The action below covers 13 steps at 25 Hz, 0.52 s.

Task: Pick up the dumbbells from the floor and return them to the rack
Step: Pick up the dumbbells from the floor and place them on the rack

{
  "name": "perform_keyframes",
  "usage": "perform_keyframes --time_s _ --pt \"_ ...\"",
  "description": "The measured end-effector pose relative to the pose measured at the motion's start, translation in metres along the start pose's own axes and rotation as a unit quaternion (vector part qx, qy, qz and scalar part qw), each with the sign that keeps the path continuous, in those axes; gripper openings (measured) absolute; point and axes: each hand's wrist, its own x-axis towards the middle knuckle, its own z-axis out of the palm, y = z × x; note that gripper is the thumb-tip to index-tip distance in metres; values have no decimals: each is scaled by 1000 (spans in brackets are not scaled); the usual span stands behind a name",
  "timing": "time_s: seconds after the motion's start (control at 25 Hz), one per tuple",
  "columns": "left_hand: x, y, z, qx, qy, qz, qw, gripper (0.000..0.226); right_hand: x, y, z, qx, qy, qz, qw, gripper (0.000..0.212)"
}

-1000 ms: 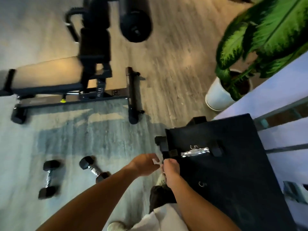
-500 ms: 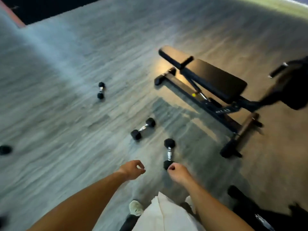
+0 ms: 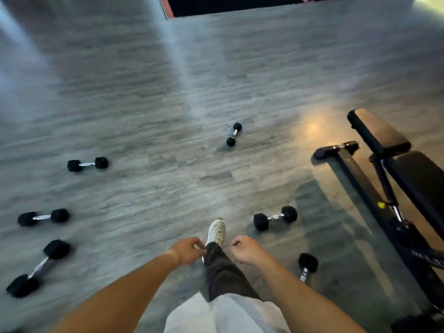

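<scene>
Across the grey wood-grain floor we count six dumbbells, and we place them all from the black weight bench at the right edge. Nearest its base lies one dumbbell, just left of the frame; another sits nearer us beside the bench, half hidden behind our right forearm. A small dumbbell rests farther out, left of the bench head. Well to the left of the bench lie three more: one farthest, one in the middle, and the largest nearest us, angled. No container or rack shows. Our left hand and right hand hang in front of us, each grip loosely curled and holding nothing. Between them our white shoe steps forward. A dark opening edges the floor far ahead.
</scene>
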Motion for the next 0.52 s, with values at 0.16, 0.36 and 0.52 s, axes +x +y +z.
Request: perform_keyframes --time_s 0.16,0.36,0.52 --pt "62 -8 -97 -16 -5 -17 1000 26 85 -78 -23 0 -6 -8 1000 28" --pt "127 -6 -238 -22 -7 -26 999 17 181 -185 -79 -47 -42 8 998 22" --pt "175 -5 -329 -15 13 -12 1000 23 232 -271 -127 -38 -26 16 999 25"
